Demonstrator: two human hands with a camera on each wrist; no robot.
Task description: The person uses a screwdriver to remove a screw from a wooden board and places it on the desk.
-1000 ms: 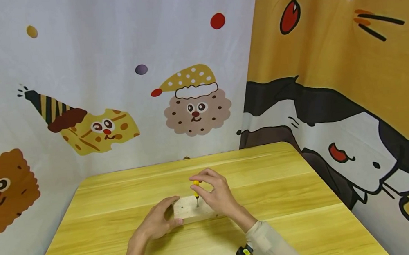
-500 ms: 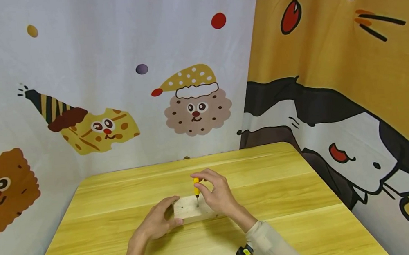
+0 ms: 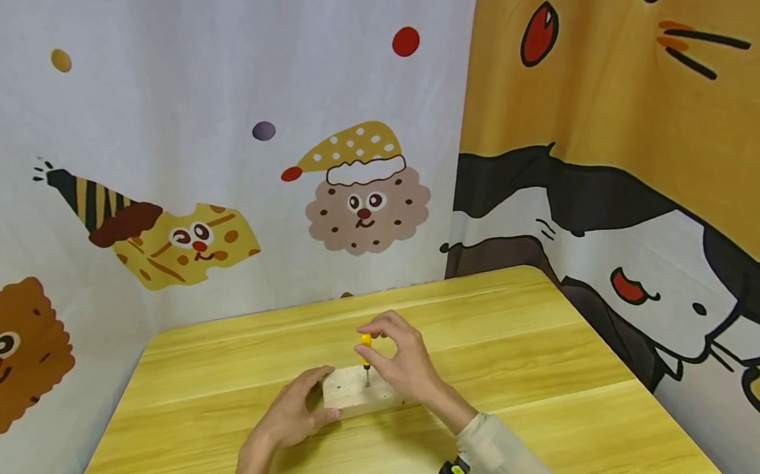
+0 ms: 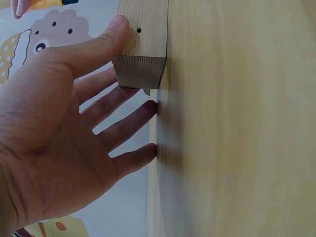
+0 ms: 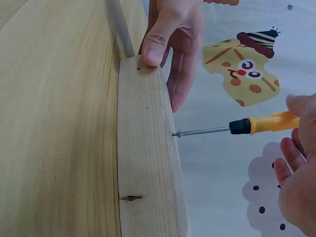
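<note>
A pale wooden block (image 3: 361, 400) lies on the table. My left hand (image 3: 292, 409) grips its left end, thumb on the near side and fingers at the far side; the left wrist view shows the lower fingertips at the tabletop. My right hand (image 3: 401, 357) pinches the yellow handle of a screwdriver (image 5: 264, 124) from above. The screwdriver stands nearly upright over the block. Its shaft reaches down to a small screw (image 5: 176, 134), which sticks out of the block's top face. The right hand hides the block's right end in the head view.
The yellow wood-grain table (image 3: 549, 427) spreads around the block. Printed cartoon curtains (image 3: 199, 71) hang behind its far edge and along its right side. A dark wrist camera (image 3: 454, 472) sits at the right sleeve, close over the tabletop.
The right thumb and fingers have shifted slightly around the screwdriver handle, covering more of it than half a second ago. The left hand and the block stay in place.
</note>
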